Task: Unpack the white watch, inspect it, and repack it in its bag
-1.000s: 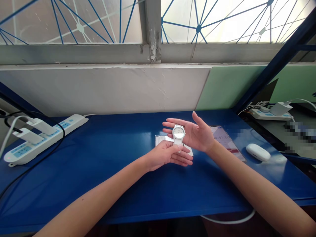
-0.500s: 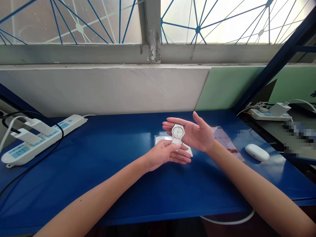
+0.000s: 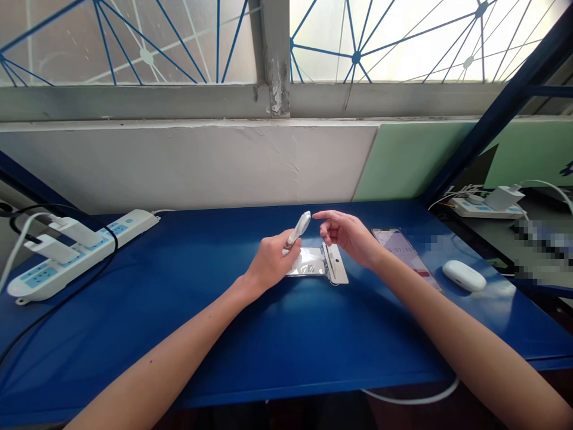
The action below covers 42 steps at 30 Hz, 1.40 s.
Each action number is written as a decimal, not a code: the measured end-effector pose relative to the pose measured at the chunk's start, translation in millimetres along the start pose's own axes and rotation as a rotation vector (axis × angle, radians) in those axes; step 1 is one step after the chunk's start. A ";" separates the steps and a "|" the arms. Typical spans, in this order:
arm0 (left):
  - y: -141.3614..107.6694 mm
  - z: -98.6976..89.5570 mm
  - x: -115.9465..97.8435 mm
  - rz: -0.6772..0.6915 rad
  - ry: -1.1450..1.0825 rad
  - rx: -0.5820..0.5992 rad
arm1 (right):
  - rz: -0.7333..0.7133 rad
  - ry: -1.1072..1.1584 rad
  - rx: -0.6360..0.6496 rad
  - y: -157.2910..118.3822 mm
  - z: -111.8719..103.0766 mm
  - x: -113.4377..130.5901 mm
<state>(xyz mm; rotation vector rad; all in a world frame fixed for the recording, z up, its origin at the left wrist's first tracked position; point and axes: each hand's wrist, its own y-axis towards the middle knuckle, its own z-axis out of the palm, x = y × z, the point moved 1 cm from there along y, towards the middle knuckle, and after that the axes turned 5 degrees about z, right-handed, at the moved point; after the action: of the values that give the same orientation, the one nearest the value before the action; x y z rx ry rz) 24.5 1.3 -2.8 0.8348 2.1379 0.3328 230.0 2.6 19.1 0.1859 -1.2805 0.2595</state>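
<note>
A white wristwatch (image 3: 300, 227) is gripped in my left hand (image 3: 271, 258) and turned edge-on, so its dial no longer faces me. Just to its right, my right hand (image 3: 347, 234) points its index finger at the watch without touching it; the other fingers are loosely curled and hold nothing. Beneath the hands, a clear plastic packet (image 3: 311, 263) lies on the blue desk (image 3: 188, 334). At the packet's right end is a white card (image 3: 339, 264) with a small dark hole. My left hand covers the packet's left end.
A phone (image 3: 405, 254) showing a timer lies right of my right hand, with a white rounded case (image 3: 464, 276) beyond it. A power strip (image 3: 85, 254) with plugged-in chargers and a black cable (image 3: 67, 306) occupies the left side. A white cable hangs below the front edge.
My left hand has turned the watch from face-up to edge-on and moved slightly left. My right hand has gone from an open palm beside the watch to a pointing finger, uncovering the packet.
</note>
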 end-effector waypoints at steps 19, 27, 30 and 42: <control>-2.9 12.1 3.9 0.260 0.378 0.061 | -0.304 -0.921 -0.105 -14.6 -7.7 13.1; -4.3 17.2 8.9 0.154 0.362 0.503 | -0.170 -1.151 -0.192 -22.8 -26.6 0.6; -3.3 17.0 8.1 0.127 0.355 0.507 | -0.125 -1.316 -0.212 -23.8 -28.3 4.6; -4.1 14.2 4.1 0.102 0.426 0.411 | 0.022 -1.395 -0.155 -25.6 -37.7 7.5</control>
<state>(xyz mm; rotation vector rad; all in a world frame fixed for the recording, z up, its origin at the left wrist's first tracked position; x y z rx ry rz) 31.6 0.4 -16.4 1.1929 2.6168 0.1268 274.1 -10.7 15.9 0.2228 -2.6747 0.0057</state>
